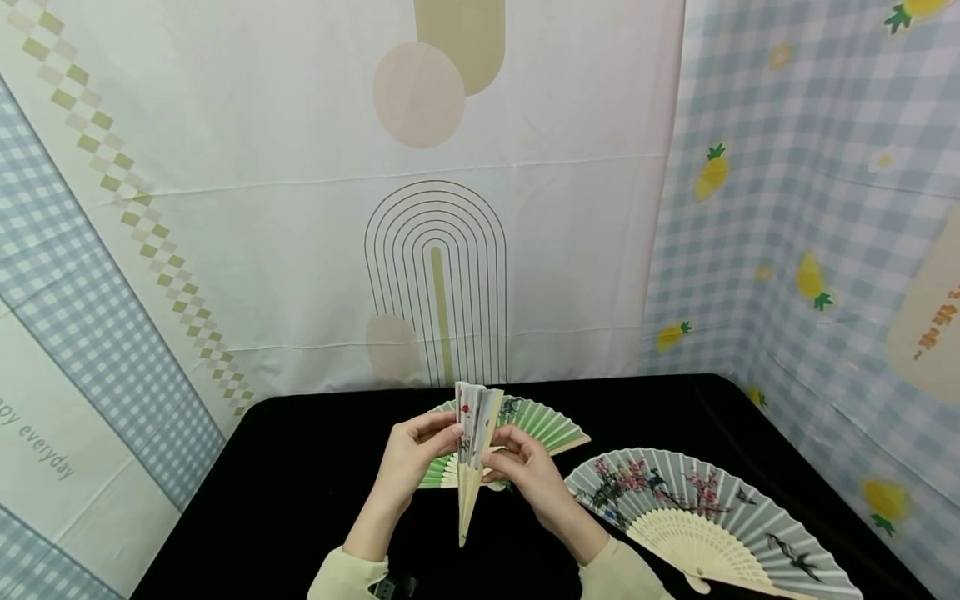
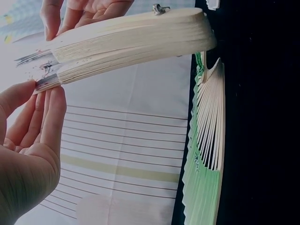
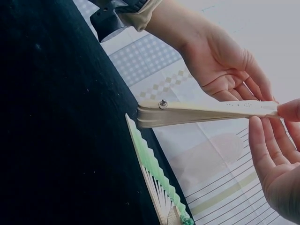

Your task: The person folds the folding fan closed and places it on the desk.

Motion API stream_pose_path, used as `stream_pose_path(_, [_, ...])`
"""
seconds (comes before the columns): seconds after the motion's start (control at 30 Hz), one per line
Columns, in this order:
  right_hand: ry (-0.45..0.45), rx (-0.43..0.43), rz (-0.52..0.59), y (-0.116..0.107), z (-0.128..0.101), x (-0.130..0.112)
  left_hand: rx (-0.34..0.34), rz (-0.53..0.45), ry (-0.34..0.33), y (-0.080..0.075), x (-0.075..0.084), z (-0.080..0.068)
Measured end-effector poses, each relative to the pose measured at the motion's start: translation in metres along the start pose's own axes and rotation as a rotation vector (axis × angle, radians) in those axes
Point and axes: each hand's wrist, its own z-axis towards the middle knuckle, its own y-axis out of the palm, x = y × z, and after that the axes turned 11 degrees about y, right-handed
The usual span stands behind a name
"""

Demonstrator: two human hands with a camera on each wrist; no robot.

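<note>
We hold a nearly closed folding fan with pale bamboo ribs and a painted white leaf [image 1: 474, 450] upright above the middle of the black tabletop [image 1: 300, 467], its pivot end pointing toward the near edge. Our left hand [image 1: 415, 457] pinches the leaf's left side with thumb and fingers; our right hand [image 1: 525, 467] grasps the right side likewise. Behind it an open green paper fan [image 1: 543, 423] lies flat. An open grey fan with pink blossoms [image 1: 697, 508] lies toward the near right corner.
</note>
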Motion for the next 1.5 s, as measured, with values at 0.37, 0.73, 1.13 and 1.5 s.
stream_pose_path(0.37, [0.007,-0.014,-0.011,0.0009,-0.0011,-0.0007,-0.035,-0.033,-0.034,-0.0014,-0.0002,0.0004])
stream_pose_path(0.73, [0.014,0.031,0.000,0.0024,-0.0006,0.0019,-0.023,-0.034,-0.037,-0.0016,-0.0003,0.0003])
stream_pose_path(1.13, [0.021,0.039,-0.033,0.0033,-0.0010,0.0041,-0.017,-0.031,-0.021,0.0010,-0.0002,-0.0007])
stream_pose_path(1.5, [0.025,0.071,-0.019,0.0045,0.0000,0.0051,-0.027,-0.011,-0.010,0.0019,-0.0017,-0.0002])
